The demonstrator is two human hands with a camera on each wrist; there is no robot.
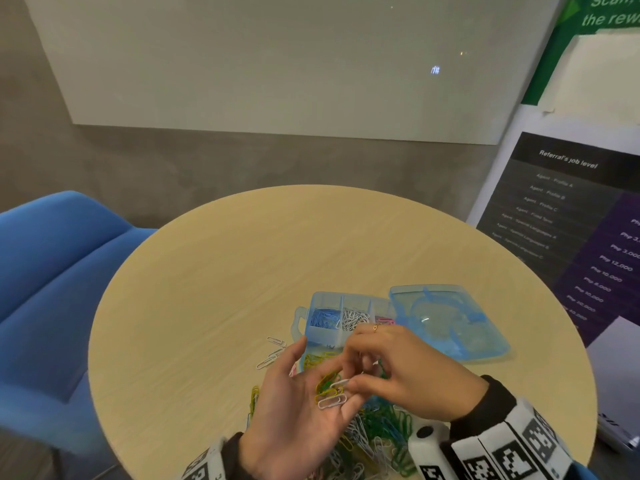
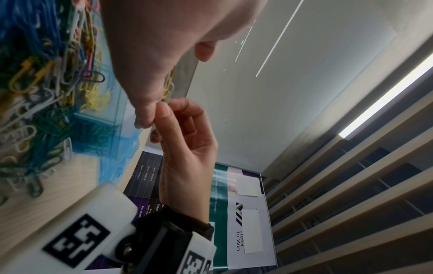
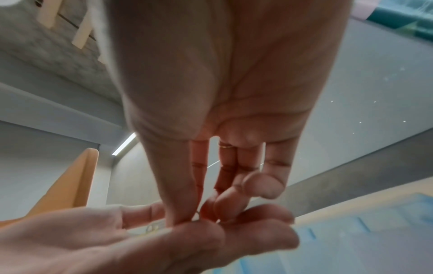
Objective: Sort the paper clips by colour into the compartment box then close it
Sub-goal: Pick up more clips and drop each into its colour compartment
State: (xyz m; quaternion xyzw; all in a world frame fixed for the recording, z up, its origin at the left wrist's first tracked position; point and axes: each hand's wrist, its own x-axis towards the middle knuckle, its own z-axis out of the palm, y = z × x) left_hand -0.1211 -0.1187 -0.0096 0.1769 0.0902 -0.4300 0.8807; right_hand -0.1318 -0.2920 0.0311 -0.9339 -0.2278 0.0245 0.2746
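My left hand (image 1: 294, 410) lies palm up over the table, fingers relaxed, carrying a small bunch of yellow, green and white clips (image 1: 327, 391). My right hand (image 1: 398, 372) reaches in from the right and pinches a white clip (image 1: 340, 383) off that bunch with thumb and forefinger. Just beyond the hands stands the open blue compartment box (image 1: 332, 299), with blue clips (image 1: 323, 318), white clips (image 1: 353, 320), pink clips (image 1: 384, 321) and yellow clips (image 1: 317, 360) in separate compartments. In the left wrist view the right hand (image 2: 185, 148) meets the left hand (image 2: 164, 55) at a clip (image 2: 169, 89).
The box's lid (image 1: 446, 320) lies flat to its right. A mixed pile of loose clips (image 1: 377, 434) sits under my wrists, and a few white clips (image 1: 273, 351) lie left of the box. A blue sofa (image 1: 52, 271) flanks the round table (image 1: 242, 271); a banner (image 1: 571, 220) stands right.
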